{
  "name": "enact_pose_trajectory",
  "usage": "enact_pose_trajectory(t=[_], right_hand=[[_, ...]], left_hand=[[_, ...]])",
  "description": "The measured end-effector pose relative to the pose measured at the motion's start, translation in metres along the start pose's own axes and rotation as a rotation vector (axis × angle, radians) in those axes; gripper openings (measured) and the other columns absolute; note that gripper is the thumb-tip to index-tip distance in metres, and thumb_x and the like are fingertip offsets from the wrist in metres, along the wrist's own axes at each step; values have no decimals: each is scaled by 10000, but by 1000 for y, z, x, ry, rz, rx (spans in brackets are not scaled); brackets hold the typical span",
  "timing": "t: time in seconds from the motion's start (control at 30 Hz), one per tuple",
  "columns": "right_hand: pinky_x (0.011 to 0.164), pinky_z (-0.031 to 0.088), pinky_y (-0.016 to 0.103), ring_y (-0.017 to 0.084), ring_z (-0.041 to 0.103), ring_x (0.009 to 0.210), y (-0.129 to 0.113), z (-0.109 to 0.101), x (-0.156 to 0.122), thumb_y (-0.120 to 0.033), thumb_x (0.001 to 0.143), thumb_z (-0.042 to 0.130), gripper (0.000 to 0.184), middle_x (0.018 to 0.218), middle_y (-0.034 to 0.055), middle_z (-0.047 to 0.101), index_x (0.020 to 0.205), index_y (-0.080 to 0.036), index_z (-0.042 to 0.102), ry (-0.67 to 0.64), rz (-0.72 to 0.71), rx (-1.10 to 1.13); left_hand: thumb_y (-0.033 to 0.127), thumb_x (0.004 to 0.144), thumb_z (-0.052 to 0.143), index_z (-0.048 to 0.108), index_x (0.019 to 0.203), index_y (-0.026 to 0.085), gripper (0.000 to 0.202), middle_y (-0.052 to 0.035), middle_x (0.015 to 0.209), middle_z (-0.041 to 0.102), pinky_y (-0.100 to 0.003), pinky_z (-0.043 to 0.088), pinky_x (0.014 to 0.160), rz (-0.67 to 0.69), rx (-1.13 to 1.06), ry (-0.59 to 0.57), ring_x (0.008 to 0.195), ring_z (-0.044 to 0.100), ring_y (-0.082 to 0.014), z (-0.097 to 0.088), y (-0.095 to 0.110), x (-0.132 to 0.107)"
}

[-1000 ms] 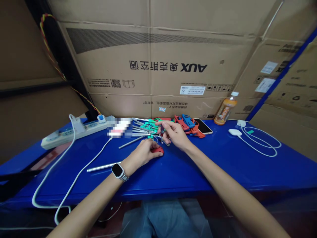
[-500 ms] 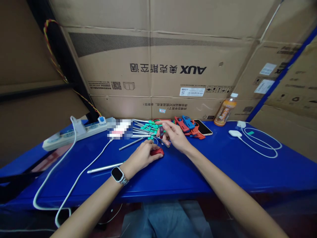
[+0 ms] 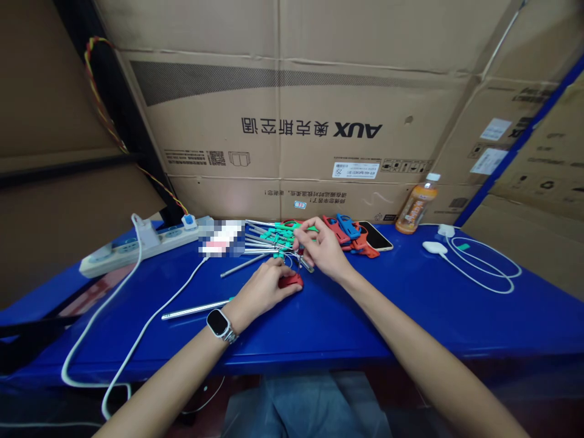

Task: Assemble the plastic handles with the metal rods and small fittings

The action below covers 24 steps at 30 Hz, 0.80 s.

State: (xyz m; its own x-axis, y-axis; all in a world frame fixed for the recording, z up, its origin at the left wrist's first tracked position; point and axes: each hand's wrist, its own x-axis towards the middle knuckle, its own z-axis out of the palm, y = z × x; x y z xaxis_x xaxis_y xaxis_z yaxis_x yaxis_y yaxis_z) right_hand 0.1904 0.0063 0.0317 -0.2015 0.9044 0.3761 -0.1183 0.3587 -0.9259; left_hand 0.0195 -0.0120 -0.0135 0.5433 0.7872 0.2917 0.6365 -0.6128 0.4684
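Note:
My left hand (image 3: 261, 288), with a smartwatch (image 3: 219, 323) on its wrist, rests on the blue table (image 3: 347, 316) and closes over a small red plastic part (image 3: 292, 280). Just beyond it my right hand (image 3: 320, 245) is curled, its fingertips pinching a thin metal piece that I cannot name, held above the red part. Behind both hands lies a pile of metal rods with green handles (image 3: 269, 236). A loose metal rod (image 3: 194, 309) lies left of my left wrist.
Red and blue plastic clips (image 3: 349, 231) and a phone (image 3: 376, 236) lie right of my hands. An orange drink bottle (image 3: 415, 207) stands by the cardboard boxes (image 3: 310, 121). A white charger with coiled cable (image 3: 479, 264) lies far right. A power strip (image 3: 141, 243) and white cables lie left.
My right hand has dropped slightly towards the table and its fingers have curled tighter over the small piece. The left hand stays on the red part.

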Motion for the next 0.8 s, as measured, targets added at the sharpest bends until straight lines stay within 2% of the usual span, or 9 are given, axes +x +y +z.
enact_pose_trajectory(t=[0.1,0.23,0.37,0.47,0.57,0.67,0.73,0.8], right_hand=[[357,355,180,23,469,382,-3,-9,-3,-550,840,628,387,794,-15,650,981,-192,588,-112,-16,-4],[340,328,180,35,483,383,-6,-14,-3,-520,768,721,386,745,-3,667,880,-160,637,-69,24,-36],[312,322,177,50,501,353,-5,-5,0,-477,647,832,446,728,-4,686,731,-182,508,-1,38,4],[286,291,176,66,471,304,-3,3,1,-465,607,859,535,573,-57,620,699,-217,394,33,20,24],[288,280,176,50,435,296,-2,3,-2,-500,686,799,478,605,-56,630,760,-215,423,29,18,16],[343,340,182,36,465,357,-4,-4,-5,-546,805,668,385,743,-22,658,884,-194,533,-70,2,18],[382,378,189,38,508,409,-5,-9,-6,-543,826,642,372,817,2,665,891,-182,574,-123,-6,14],[385,380,189,44,522,420,-5,-11,-6,-528,805,674,365,791,-1,659,841,-179,572,-119,-1,-1]], left_hand=[[436,876,658,730,968,195,268,-70,907,623,-345,450,779,-2,12,-7,882,588,-252,0,0,0],[445,875,659,729,982,195,282,-75,934,633,-345,458,775,0,12,15,876,599,-249,1,-1,-1],[440,875,660,730,970,190,276,-76,936,643,-342,468,767,-8,28,9,876,609,-250,1,0,0],[422,879,662,732,991,192,266,-79,970,645,-346,478,804,-21,50,-5,912,612,-252,-1,2,0],[416,878,666,722,1048,192,286,-84,1017,640,-360,479,863,-22,81,-14,966,605,-258,-1,4,-2],[409,870,677,713,1064,187,297,-84,1022,629,-365,478,892,7,107,-17,988,595,-260,-2,4,-4],[393,870,677,714,1046,189,271,-79,1009,624,-363,480,887,14,111,-18,985,593,-259,-2,5,-4],[383,872,673,715,1029,192,250,-75,997,621,-364,484,875,8,109,-14,975,594,-258,-1,5,-4]])
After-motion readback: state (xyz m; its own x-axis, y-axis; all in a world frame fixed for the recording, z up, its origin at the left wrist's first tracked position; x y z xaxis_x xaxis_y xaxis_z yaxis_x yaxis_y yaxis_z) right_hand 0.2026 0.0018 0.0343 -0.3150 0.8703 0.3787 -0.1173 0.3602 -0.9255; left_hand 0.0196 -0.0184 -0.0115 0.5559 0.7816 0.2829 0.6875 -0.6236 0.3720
